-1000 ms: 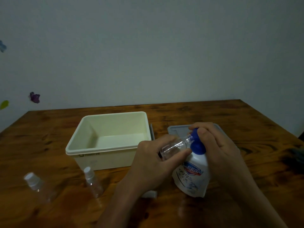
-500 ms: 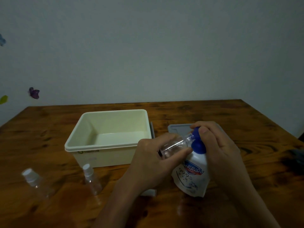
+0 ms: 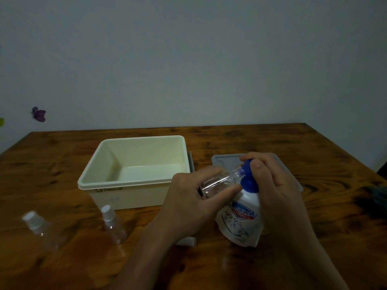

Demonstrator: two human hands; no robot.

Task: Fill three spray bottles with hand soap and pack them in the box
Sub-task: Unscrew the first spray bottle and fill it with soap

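Head view, dim light. I see the left hand (image 3: 189,203) curled round a clear uncapped spray bottle (image 3: 219,183), tilted so that its open neck points up and to the right. The neck meets the blue spout (image 3: 248,176) of a white hand soap pouch (image 3: 240,220). The right hand (image 3: 272,191) wraps the pouch from the right, with fingers over the spout top and thumb pressed against its side. The pouch's lower edge sits at or just above the wooden table (image 3: 314,237); I cannot tell whether it touches. Liquid level inside the held bottle is not readable in this light.

I note the cream box (image 3: 134,162) standing open on the table, just left of the hands, with nothing visible inside. A grey lid (image 3: 226,161) lies flat behind the hands, right of the box.

Two more clear bottles stand near the table's front left, both capped in white: the near capped bottle (image 3: 114,223) just in front of the box, the far-left capped bottle (image 3: 41,229) well apart from it. A small pale object (image 3: 186,240) shows under the left wrist, not identifiable.
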